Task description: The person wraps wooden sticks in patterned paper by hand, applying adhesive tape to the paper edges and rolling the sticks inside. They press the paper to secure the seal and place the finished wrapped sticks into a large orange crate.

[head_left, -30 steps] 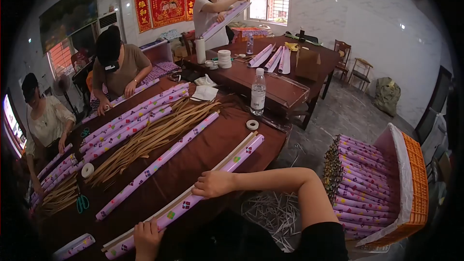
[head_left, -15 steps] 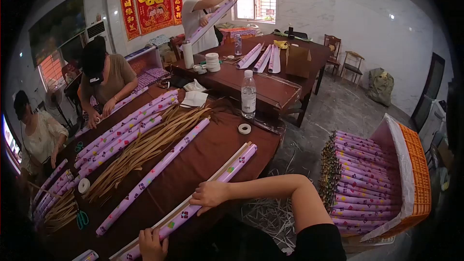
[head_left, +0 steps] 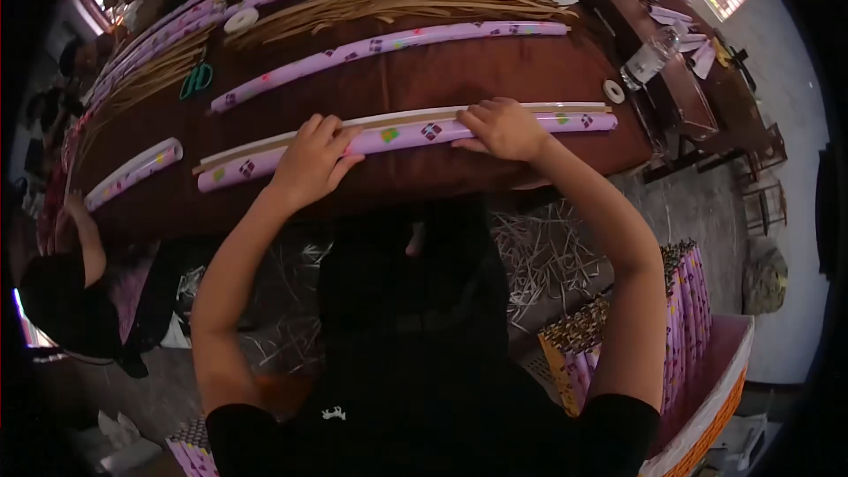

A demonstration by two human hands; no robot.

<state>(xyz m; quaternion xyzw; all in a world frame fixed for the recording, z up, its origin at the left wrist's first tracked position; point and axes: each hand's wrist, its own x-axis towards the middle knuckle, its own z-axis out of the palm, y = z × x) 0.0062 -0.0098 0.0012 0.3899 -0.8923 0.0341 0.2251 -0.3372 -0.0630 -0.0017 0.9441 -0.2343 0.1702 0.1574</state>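
Observation:
A roll of lilac patterned wrapping paper (head_left: 397,135) lies along the table's near edge, with a thin brown strip (head_left: 574,111) and a white edge running along its far side. My left hand (head_left: 311,163) grips the left part, fingers over the strip and thumb apart on the near side. Farther right, my right hand (head_left: 505,129) is closed over the same roll, fingertips on its far edge. Just beyond lies another lilac roll (head_left: 389,44). At the left, a shorter roll (head_left: 137,174) shows its white inside.
Brown strips (head_left: 380,9) are heaped beyond, near green-handled scissors (head_left: 196,81) and a white tape roll (head_left: 241,20). Another tape roll (head_left: 614,91) and a bottle (head_left: 652,62) stand right. A crate (head_left: 707,424) of finished rolls is by my right arm. A person's arm (head_left: 87,238) reaches in at left.
My view has swung down and to the left, so both arms now show fully. Both hands remain on the wrapping paper roll, the left one now seen whole.

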